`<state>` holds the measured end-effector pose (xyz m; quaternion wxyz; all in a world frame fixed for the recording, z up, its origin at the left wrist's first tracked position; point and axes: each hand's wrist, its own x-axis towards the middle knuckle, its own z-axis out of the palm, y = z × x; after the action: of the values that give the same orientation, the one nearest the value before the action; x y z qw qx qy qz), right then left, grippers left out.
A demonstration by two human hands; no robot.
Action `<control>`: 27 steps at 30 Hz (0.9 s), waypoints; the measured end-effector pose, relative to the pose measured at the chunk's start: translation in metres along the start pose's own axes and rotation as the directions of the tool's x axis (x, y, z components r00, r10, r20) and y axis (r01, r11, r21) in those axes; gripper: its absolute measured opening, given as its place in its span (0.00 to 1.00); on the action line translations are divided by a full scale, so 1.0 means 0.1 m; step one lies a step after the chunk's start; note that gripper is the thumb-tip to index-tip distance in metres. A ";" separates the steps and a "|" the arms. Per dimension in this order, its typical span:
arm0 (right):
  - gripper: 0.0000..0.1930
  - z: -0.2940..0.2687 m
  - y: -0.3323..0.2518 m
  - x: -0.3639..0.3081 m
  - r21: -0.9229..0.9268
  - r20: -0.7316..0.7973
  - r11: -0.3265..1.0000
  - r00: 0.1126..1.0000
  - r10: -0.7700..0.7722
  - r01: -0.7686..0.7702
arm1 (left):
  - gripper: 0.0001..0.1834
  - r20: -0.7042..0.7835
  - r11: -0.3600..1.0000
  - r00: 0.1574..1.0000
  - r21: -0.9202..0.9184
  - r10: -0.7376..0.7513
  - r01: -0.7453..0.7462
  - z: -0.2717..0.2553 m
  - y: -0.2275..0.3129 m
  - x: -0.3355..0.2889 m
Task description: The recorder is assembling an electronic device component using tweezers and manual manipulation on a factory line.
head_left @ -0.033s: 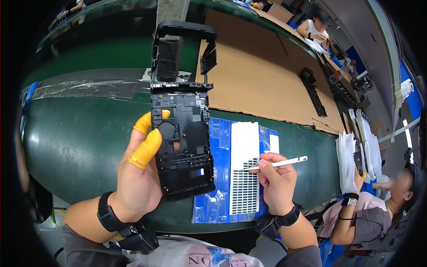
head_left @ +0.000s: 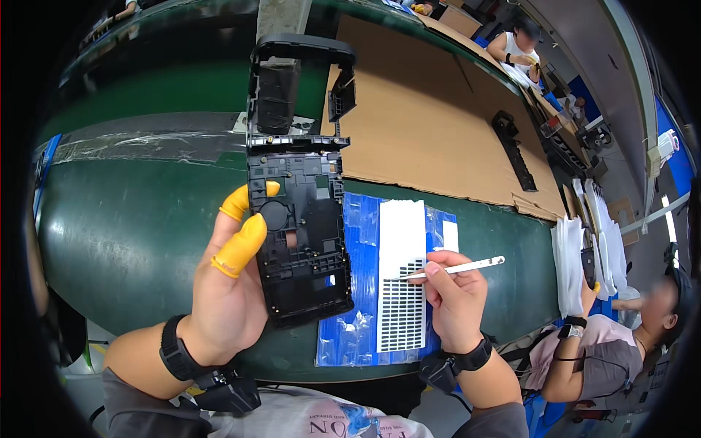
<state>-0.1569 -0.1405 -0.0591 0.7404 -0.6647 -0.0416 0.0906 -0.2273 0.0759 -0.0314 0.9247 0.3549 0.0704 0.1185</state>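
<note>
My left hand (head_left: pixel 232 292) grips a black plastic housing (head_left: pixel 299 285) by its left edge, holding it upright above the table. Yellow finger cots (head_left: pixel 241 244) cover its thumb and a finger. Ribs, small brass-coloured inserts and cut-outs mark the housing, and an open frame forms its top. My right hand (head_left: pixel 458 296) pinches white tweezers (head_left: pixel 467 267). Their tip is at a white sheet (head_left: pixel 401 233) bearing rows of small black rectangular stickers; whether a sticker is between the tips is too small to tell. Under the sheet lies a blue board (head_left: pixel 361 292) wrapped in clear film.
Brown cardboard (head_left: pixel 431 109) covers the far part of the green table (head_left: pixel 146 212). On its right side lies another black plastic part (head_left: pixel 515 150). White foam sleeves (head_left: pixel 569 266) stand at the table's right edge, beside a seated co-worker (head_left: pixel 584 350). Another person (head_left: pixel 517 55) sits farther back.
The black housing has tilted very slightly in my left hand. My right hand and the tweezers look the same.
</note>
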 end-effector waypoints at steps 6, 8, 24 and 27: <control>0.09 0.00 0.00 -0.01 0.000 0.011 1.000 1.000 0.012 -0.012 | 0.17 0.022 0.994 0.997 -0.074 -0.077 0.078 0.01 0.01 -0.03; 0.09 -0.01 -0.04 -0.02 0.078 0.022 0.997 1.000 0.022 -0.024 | 0.18 0.049 0.992 0.991 -0.005 -0.127 0.127 -0.04 -0.03 -0.02; 0.09 0.69 -0.26 -0.10 0.137 0.238 0.987 0.964 -0.114 0.083 | 0.18 0.067 0.926 0.932 -0.106 -0.357 0.362 0.01 -0.03 -0.11; 0.09 0.70 -0.27 -0.11 0.143 0.230 0.988 0.969 -0.096 0.065 | 0.18 0.069 0.923 0.930 -0.116 -0.361 0.367 0.00 -0.03 -0.12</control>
<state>-0.1784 -0.0769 -0.0235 0.7763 -0.5957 -0.1500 0.1412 -0.2388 0.0707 -0.0325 0.9527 0.2787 0.1059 -0.0591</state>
